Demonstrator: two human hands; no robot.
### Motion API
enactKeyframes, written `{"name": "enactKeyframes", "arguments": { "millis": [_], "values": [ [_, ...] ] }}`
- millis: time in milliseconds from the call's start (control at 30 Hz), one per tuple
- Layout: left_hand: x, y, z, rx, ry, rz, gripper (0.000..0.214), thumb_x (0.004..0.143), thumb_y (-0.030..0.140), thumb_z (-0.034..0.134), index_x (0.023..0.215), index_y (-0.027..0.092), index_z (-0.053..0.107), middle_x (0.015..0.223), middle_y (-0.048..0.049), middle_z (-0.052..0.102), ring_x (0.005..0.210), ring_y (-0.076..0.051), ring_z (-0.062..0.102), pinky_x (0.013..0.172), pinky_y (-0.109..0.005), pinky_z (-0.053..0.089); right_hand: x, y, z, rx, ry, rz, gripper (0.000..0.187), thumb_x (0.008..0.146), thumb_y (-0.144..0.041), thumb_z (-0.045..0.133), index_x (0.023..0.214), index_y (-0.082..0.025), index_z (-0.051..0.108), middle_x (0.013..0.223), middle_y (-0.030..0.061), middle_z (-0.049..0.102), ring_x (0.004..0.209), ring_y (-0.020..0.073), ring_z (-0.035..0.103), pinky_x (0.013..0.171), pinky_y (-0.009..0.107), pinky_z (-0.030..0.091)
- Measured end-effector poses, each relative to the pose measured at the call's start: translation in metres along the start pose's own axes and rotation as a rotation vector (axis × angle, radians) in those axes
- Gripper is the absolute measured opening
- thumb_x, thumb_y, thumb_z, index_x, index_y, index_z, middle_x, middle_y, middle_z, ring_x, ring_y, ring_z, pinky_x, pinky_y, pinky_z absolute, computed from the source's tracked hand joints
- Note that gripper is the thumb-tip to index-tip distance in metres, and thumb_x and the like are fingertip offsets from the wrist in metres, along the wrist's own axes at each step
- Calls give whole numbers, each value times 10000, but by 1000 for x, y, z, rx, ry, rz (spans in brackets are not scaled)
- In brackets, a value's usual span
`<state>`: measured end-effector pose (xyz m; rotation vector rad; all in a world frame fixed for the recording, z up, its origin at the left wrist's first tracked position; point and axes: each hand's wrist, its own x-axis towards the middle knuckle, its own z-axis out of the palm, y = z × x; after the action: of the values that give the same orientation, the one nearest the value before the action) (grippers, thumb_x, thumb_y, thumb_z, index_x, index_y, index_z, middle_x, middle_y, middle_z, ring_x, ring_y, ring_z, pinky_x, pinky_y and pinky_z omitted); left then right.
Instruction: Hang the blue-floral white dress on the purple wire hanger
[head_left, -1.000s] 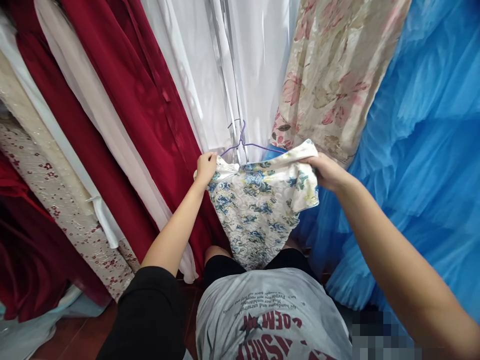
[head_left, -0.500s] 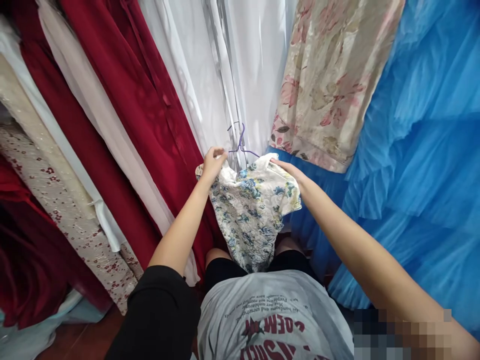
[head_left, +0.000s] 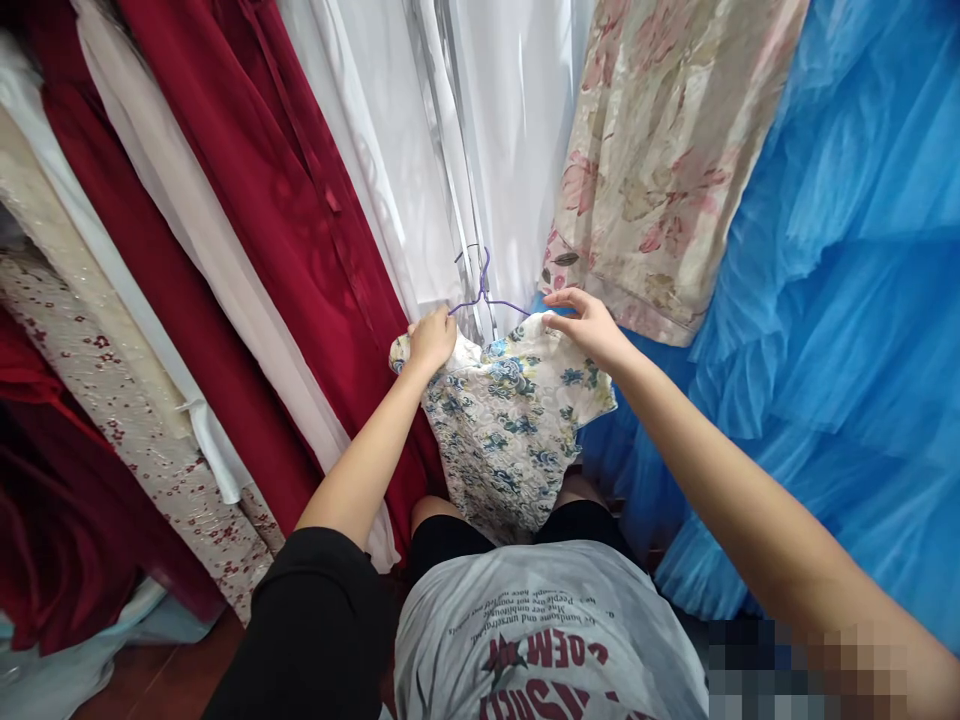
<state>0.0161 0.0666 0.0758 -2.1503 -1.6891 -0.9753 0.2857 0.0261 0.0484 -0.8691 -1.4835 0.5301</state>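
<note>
A short-sleeved white garment with blue and yellow flowers (head_left: 510,420) hangs in front of me on a thin purple hanger (head_left: 484,285). My left hand (head_left: 433,342) is closed over its left shoulder, beside the neckline, where the hanger's arm runs under the fingers. At the other shoulder is my right hand (head_left: 592,328), thumb and fingers apart, the thumb by the cloth's edge. The hanger's hook stands free above the collar. Between my legs the garment's lower end drops out of sight.
Dark red gowns (head_left: 247,200) and a sequinned floral gown (head_left: 127,400) hang at the left. White gowns (head_left: 517,130) hang straight ahead. To the right are a beige floral dress (head_left: 660,180) and blue tulle gowns (head_left: 847,330). A reddish floor (head_left: 180,670) shows at lower left.
My left hand has shifted slightly down and its fingers now curl over the shoulder. My right hand has risen and its fingers have come apart. More of the hanger's arms shows.
</note>
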Motion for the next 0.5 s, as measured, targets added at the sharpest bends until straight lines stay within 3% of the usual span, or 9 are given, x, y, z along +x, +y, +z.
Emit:
{"name": "enactKeyframes", "arguments": {
  "millis": [67, 233, 367, 433, 500],
  "values": [
    [-1, -1, -2, -25, -8, 15, 275, 991, 250, 372, 922, 215, 636, 1022, -134, 725, 1055, -347, 654, 916, -454, 437, 7, 4, 3, -156, 4, -16, 304, 759, -345, 689, 1025, -198, 676, 1140, 116, 696, 1087, 295, 637, 1007, 477, 475],
    [-5, -4, -5, -85, 8, 7, 160, 943, 244, 467, 1001, 213, 612, 1086, -123, 722, 1039, -311, 664, 856, -376, 472, 5, 19, 2, -536, 299, -61, 490, 775, -347, 676, 1212, -141, 596, 1315, 224, 566, 1144, 329, 601, 979, 451, 470],
    [-16, -21, -6, -76, 36, -4, 234, 941, 405, 546, 1071, 219, 599, 1092, -129, 723, 1029, -336, 666, 830, -376, 465, -6, 24, -7, -662, 119, -23, 309, 870, -476, 577, 959, -191, 659, 939, 111, 702, 868, 283, 635, 755, 364, 459],
    [-22, -31, -8, -77, 39, 19, 279, 969, 475, 502, 1009, 227, 624, 995, -110, 734, 977, -330, 678, 808, -365, 457, -8, 19, -13, -660, 36, -3, 330, 885, -496, 548, 844, -195, 677, 773, 66, 679, 751, 243, 603, 661, 322, 396],
    [-25, -35, -11, -94, 68, 54, 317, 991, 493, 460, 968, 233, 641, 934, -86, 733, 940, -306, 680, 802, -345, 448, -6, 11, -19, -623, 33, -7, 346, 880, -497, 553, 810, -191, 697, 700, 38, 643, 682, 206, 564, 611, 302, 341]
  ]
}}
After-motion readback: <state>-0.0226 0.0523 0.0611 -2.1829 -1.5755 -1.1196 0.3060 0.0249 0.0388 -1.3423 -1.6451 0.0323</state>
